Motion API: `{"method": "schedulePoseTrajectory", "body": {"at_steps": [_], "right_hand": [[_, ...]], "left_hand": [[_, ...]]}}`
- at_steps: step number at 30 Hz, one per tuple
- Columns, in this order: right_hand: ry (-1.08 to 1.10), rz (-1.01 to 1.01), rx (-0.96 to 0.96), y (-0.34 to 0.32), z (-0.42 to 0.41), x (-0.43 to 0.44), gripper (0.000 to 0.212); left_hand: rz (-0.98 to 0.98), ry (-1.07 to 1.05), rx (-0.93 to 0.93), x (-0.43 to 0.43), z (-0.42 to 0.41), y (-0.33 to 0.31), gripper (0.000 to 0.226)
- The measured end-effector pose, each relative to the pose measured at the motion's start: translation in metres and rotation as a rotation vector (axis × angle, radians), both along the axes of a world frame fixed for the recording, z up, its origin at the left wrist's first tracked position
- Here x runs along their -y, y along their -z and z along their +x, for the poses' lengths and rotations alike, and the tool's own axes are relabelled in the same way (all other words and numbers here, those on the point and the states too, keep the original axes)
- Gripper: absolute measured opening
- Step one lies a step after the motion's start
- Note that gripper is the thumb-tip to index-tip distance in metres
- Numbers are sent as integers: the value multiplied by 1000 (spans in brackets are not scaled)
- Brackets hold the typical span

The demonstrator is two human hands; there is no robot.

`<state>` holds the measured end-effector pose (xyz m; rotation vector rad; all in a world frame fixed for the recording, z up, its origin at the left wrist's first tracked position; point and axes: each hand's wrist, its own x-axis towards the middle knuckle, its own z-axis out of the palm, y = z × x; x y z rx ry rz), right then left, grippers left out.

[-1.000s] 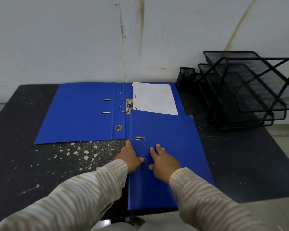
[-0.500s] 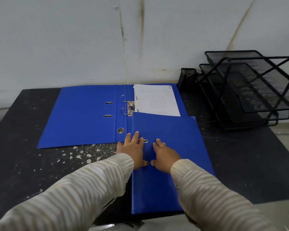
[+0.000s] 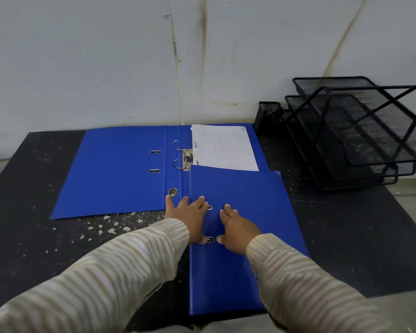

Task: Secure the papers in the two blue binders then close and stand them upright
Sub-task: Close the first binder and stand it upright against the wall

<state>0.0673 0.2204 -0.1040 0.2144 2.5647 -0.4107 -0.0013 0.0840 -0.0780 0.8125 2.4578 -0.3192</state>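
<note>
- Blue, shut and lying flat on the counter (image 3: 34, 212), the closed binder (image 3: 245, 272) sits nearest the person, and its far corner overlaps the open binder (image 3: 115, 169) behind it.
- The left hand (image 3: 190, 215) was at the binder's left edge a second ago. It now lies spread on the cover, with its outer fingers reaching past the edge towards the open binder's spine.
- The right hand (image 3: 238, 227) has stayed flat on the cover beside it. Both hands are outstretched, pressing down and gripping nothing.
- I take this to mean the first binder is pressed closed but still has to be stood upright.
- The open binder is not yet dealt with: a sheet of paper (image 3: 223, 147) rests on its right half beside the ring mechanism (image 3: 185, 157). I cannot tell whether the rings are latched.
- The overlap is the obstacle, since the closed binder covers part of the open one and must be lifted away first.
- A black mesh tray rack (image 3: 358, 131) and a mesh cup (image 3: 268, 114) stand to the right, near the wall (image 3: 82, 56) and well clear of the hands.
</note>
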Motion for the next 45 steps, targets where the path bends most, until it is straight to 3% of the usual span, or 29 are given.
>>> {"method": "schedulePoseTrajectory", "body": {"at_steps": [7,11,14,17,20,25,37,43,45], "right_hand": [[22,-19,14,-1,0,2,77],[68,-57,0,-2,4,3,75],[132,-50,9,0,10,7,71],[224,6,44,3,21,14,66],[271,39,44,8,30,22,63],[292,9,28,8,34,26,67],[308,-42,-98,-4,48,30,64],[330,-91,-238,-23,58,29,65],[332,-102,-298,-32,59,29,66]], "left_hand": [[81,-81,-19,-15,4,7,103],[393,-228,19,-3,5,23,80],[735,-535,104,4,18,41,80],[876,-910,230,3,22,48,96],[926,-1061,394,4,16,49,67],[1043,-1335,641,1,7,46,48],[1129,-1358,1087,7,7,25,18],[1339,-1338,1025,7,16,2,56],[1413,-1299,995,7,16,-7,57]]}}
